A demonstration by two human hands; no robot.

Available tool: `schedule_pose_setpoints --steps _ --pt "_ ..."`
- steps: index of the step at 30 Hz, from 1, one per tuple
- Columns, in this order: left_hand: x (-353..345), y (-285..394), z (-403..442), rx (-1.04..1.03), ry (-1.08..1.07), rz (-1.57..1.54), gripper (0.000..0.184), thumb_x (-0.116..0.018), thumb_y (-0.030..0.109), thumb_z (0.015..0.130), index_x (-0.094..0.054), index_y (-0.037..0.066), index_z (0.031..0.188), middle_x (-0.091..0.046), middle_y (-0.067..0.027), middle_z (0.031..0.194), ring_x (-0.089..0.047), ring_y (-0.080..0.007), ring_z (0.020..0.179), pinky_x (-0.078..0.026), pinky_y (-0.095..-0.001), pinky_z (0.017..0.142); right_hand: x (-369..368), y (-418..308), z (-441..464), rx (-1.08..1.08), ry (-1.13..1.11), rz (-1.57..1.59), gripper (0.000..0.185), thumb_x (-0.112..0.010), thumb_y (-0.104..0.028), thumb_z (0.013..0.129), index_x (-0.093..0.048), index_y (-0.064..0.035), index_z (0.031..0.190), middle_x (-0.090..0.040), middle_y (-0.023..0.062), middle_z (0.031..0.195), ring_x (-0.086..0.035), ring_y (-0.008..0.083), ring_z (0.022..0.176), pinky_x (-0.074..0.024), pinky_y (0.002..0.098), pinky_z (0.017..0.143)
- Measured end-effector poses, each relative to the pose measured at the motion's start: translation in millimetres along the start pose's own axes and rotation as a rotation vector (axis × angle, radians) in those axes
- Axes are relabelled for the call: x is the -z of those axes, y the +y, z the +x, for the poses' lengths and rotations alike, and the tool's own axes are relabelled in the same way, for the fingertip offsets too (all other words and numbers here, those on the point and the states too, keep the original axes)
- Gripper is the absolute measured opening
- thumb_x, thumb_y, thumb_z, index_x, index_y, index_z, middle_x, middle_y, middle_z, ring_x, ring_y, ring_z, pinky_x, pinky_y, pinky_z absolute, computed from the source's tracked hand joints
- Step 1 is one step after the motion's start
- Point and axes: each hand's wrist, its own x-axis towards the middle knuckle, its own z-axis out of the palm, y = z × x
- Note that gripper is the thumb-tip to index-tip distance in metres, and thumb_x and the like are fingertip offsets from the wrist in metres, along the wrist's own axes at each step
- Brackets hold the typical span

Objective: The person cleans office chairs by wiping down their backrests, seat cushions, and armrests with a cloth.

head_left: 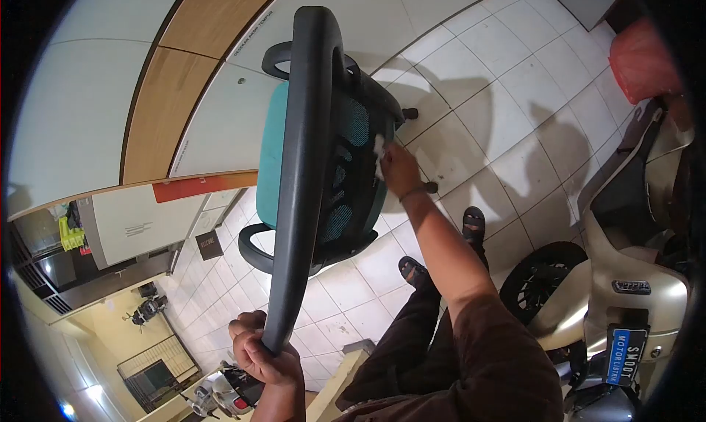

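An office chair with a black frame (305,164) and a teal seat (272,157) takes up the middle of the view. My left hand (263,348) is closed around the near end of the chair's black top edge. Against the rear of the black mesh backrest (349,172), my right hand (401,170) is closed on a crumpled white cloth (379,153). The fingertips of my right hand are partly hidden by the cloth and the angle.
White cabinets (243,105) with wood trim stand behind the chair. A scooter (632,275) with a blue plate is at the right, below a red bag (643,61). My sandalled feet are on the tiled floor (456,135). More scooters (228,396) show at lower left.
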Motion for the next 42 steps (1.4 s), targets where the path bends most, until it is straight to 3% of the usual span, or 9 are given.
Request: schedule_pose_setpoints --steps 2,4,15,26,31,34,37,39,42 --pt "-3.9 1.3 1.4 0.020 0.025 -0.027 0.027 -0.047 0.027 0.098 -0.052 0.005 0.082 -0.040 -0.0066 0.084 -0.044 -0.0184 0.084 -0.038 -0.0333 0.080 -20.4 10.3 -42.2 0.369 -0.028 0.047 0.021 -0.051 -0.015 0.087 -0.061 -0.0070 0.104 -0.065 0.0206 0.094 -0.063 0.0414 0.088 -0.0523 0.0461 0.077" --pt "0.3 -3.4 0.9 0.004 0.034 0.006 0.030 -0.046 0.029 0.097 -0.052 0.004 0.081 -0.044 -0.0100 0.082 -0.046 -0.0210 0.081 -0.039 -0.0347 0.077 -20.1 -9.2 -68.2 0.322 -0.283 -0.139 0.021 -0.050 -0.018 0.089 -0.063 -0.0096 0.103 -0.066 0.0182 0.093 -0.064 0.0384 0.086 -0.0537 0.0446 0.074" --pt "4.3 1.8 -0.1 0.042 -0.012 -0.028 0.023 -0.050 0.024 0.096 -0.053 0.005 0.083 -0.041 -0.0072 0.085 -0.045 -0.0186 0.087 -0.040 -0.0326 0.082 -8.7 -9.6 104.3 0.107 -0.013 -0.423 0.026 -0.047 -0.025 0.092 -0.067 -0.0097 0.097 -0.065 0.0166 0.097 -0.063 0.0383 0.089 -0.0507 0.0476 0.077" --pt "9.0 -9.0 -5.1 0.000 0.005 -0.063 0.024 -0.046 0.023 0.098 -0.052 0.004 0.084 -0.045 -0.0094 0.089 -0.046 -0.0190 0.089 -0.039 -0.0345 0.083 -21.0 -25.8 -119.2 0.334 -0.588 -0.007 0.025 -0.048 -0.027 0.092 -0.065 -0.0128 0.103 -0.065 0.0179 0.104 -0.063 0.0380 0.093 -0.0510 0.0478 0.077" --pt "1.9 -7.6 -3.4 0.000 0.052 -0.081 0.024 -0.045 0.021 0.099 -0.051 0.002 0.084 -0.045 -0.0083 0.088 -0.045 -0.0166 0.085 -0.039 -0.0318 0.080 -18.9 -20.6 -45.7 0.093 0.149 0.071 0.018 -0.056 -0.011 0.084 -0.064 -0.0080 0.099 -0.064 0.0190 0.086 -0.062 0.0394 0.083 -0.0496 0.0455 0.072" --pt "-2.3 -5.0 -3.1 0.015 0.127 0.005 0.031 -0.047 0.026 0.097 -0.052 0.001 0.079 -0.045 -0.0102 0.079 -0.048 -0.0232 0.081 -0.040 -0.0355 0.076 -20.7 -17.4 -19.1 0.137 0.246 0.006 0.018 -0.056 -0.012 0.085 -0.064 -0.0082 0.101 -0.065 0.0188 0.086 -0.062 0.0394 0.082 -0.0501 0.0461 0.072" --pt "-7.4 -0.1 -1.8 0.002 0.086 -0.027 0.023 -0.045 0.018 0.099 -0.049 0.002 0.083 -0.044 -0.0067 0.086 -0.045 -0.0146 0.081 -0.040 -0.0282 0.077 -33.9 -20.0 -38.6 0.211 0.245 -0.026 0.019 -0.057 -0.014 0.086 -0.064 -0.0103 0.103 -0.065 0.0176 0.087 -0.063 0.0384 0.081 -0.0511 0.0458 0.072" --pt "-5.6 2.8 -1.6 0.011 0.054 -0.016 0.023 -0.044 0.017 0.099 -0.049 0.002 0.083 -0.044 -0.0064 0.086 -0.045 -0.0146 0.081 -0.040 -0.0284 0.077 -33.1 -20.9 -78.2 0.145 -0.231 -0.260 0.017 -0.057 -0.016 0.087 -0.065 -0.0126 0.102 -0.066 0.0156 0.090 -0.063 0.0364 0.082 -0.0521 0.0446 0.074" --pt "-2.6 -0.6 2.4 0.006 0.008 0.002 0.023 -0.043 0.018 0.100 -0.049 0.003 0.083 -0.044 -0.0060 0.085 -0.045 -0.0148 0.082 -0.040 -0.0293 0.078 -48.5 7.6 -139.7 0.198 -0.288 0.026 0.014 -0.057 -0.016 0.087 -0.064 -0.0125 0.099 -0.066 0.0146 0.091 -0.064 0.0348 0.085 -0.0528 0.0434 0.075"
